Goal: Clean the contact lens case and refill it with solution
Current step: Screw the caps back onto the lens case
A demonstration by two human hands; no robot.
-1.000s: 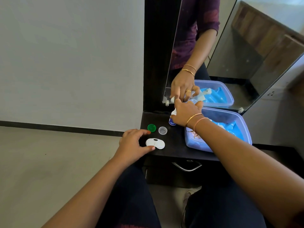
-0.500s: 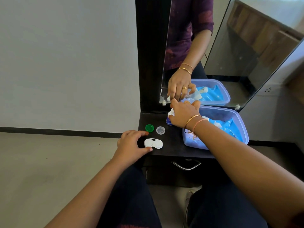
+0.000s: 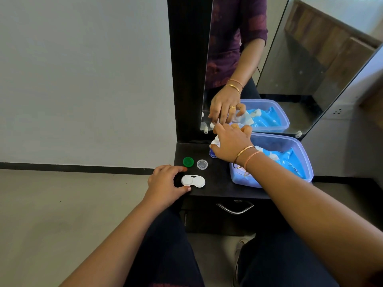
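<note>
Small blue-and-white bottle point(image 3: 213, 152) mostly hidden under right hand point(image 3: 233, 145)

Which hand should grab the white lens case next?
Probably the left hand: its fingers already rest beside the white lens case. The right hand is busy on a small bottle.

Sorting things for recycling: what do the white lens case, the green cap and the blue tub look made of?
Lens case: likely moulded plastic, opaque white, smooth. Green cap: probably plastic, glossy with highlights. Tub: translucent bluish plastic, contents showing through its wall.
</note>
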